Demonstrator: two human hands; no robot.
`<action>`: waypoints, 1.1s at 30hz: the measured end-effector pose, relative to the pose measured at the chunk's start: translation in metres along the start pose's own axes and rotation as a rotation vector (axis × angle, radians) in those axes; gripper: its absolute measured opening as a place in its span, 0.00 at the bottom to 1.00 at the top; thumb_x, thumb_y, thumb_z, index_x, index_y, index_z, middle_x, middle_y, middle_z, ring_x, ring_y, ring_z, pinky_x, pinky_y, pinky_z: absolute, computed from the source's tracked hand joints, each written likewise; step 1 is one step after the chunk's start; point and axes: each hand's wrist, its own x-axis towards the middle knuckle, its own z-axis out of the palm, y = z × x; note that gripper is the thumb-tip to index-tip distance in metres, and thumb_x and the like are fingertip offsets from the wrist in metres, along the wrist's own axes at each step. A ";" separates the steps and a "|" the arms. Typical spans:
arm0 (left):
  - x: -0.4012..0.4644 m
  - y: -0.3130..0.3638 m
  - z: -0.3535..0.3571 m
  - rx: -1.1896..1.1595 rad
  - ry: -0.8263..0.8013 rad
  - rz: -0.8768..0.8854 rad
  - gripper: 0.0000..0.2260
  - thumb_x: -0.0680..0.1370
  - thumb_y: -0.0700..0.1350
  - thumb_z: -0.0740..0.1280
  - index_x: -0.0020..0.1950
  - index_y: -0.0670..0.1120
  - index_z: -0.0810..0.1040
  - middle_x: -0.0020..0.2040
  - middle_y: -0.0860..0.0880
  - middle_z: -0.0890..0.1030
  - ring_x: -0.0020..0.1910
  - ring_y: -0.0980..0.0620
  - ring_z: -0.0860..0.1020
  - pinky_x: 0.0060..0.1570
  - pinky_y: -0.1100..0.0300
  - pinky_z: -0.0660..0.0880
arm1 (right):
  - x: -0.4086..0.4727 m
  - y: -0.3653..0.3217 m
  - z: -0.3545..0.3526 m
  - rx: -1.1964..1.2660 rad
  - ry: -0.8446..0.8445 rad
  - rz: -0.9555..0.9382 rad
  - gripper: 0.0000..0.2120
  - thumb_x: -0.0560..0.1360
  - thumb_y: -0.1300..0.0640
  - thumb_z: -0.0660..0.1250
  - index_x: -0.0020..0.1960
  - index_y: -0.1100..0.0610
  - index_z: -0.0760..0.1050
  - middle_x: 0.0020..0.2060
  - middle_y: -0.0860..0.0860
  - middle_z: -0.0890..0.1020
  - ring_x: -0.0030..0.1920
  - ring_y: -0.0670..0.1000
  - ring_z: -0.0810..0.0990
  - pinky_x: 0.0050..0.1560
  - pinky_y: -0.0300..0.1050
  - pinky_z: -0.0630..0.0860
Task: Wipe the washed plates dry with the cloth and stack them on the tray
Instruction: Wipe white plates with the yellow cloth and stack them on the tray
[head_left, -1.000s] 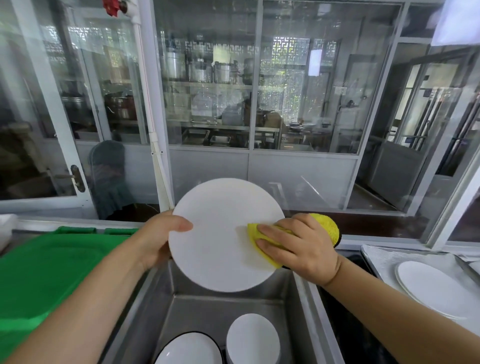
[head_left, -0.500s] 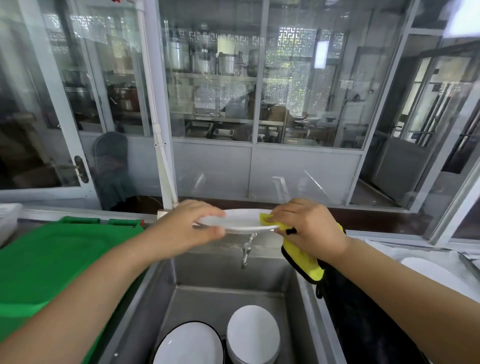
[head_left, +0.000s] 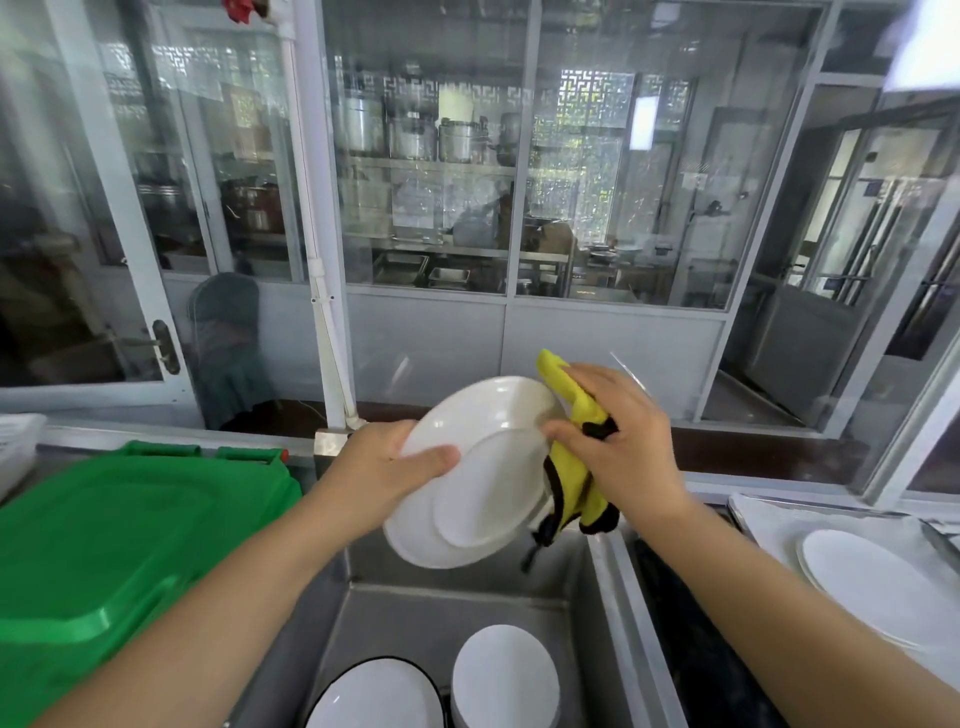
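A white plate (head_left: 467, 488) is held tilted above the steel sink (head_left: 457, 608), its hollow face toward me. My left hand (head_left: 379, 467) grips its left rim, thumb on the face. My right hand (head_left: 618, 441) holds a yellow cloth with black trim (head_left: 571, 467) against the plate's right rim. On the right, a white plate (head_left: 872, 587) lies on the tray (head_left: 753, 514). In the sink below stand a stack of white plates (head_left: 504, 675) and a black-rimmed plate (head_left: 374, 696).
A green plastic lid (head_left: 104, 545) covers the counter to the left of the sink. A dark strip (head_left: 675, 623) separates the sink from the tray. A glass partition (head_left: 519, 208) and a white post (head_left: 322, 291) stand right behind the sink.
The plate went from upright with its back toward me, through edge-on, to tilted with its hollow face toward me. The cloth shifted from the plate's back to its right rim.
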 end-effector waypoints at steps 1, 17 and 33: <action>0.000 -0.001 0.003 -0.080 0.014 -0.030 0.18 0.62 0.61 0.71 0.44 0.51 0.84 0.42 0.51 0.86 0.40 0.53 0.84 0.43 0.54 0.78 | -0.004 -0.001 0.005 -0.021 0.037 -0.007 0.26 0.67 0.57 0.77 0.63 0.58 0.77 0.58 0.48 0.78 0.59 0.48 0.74 0.63 0.35 0.67; -0.004 0.005 0.023 -0.340 0.043 -0.020 0.13 0.63 0.56 0.73 0.45 0.55 0.84 0.42 0.50 0.86 0.41 0.54 0.84 0.38 0.62 0.78 | 0.000 -0.030 0.040 -0.104 0.118 -0.266 0.14 0.78 0.57 0.62 0.61 0.57 0.79 0.64 0.49 0.76 0.52 0.56 0.73 0.58 0.49 0.69; 0.004 0.015 0.019 -0.656 0.317 -0.126 0.09 0.73 0.45 0.69 0.49 0.41 0.80 0.43 0.44 0.85 0.41 0.46 0.83 0.43 0.52 0.80 | -0.022 -0.046 0.055 -0.216 0.020 -0.407 0.16 0.78 0.59 0.62 0.63 0.62 0.77 0.63 0.56 0.77 0.50 0.54 0.70 0.54 0.51 0.72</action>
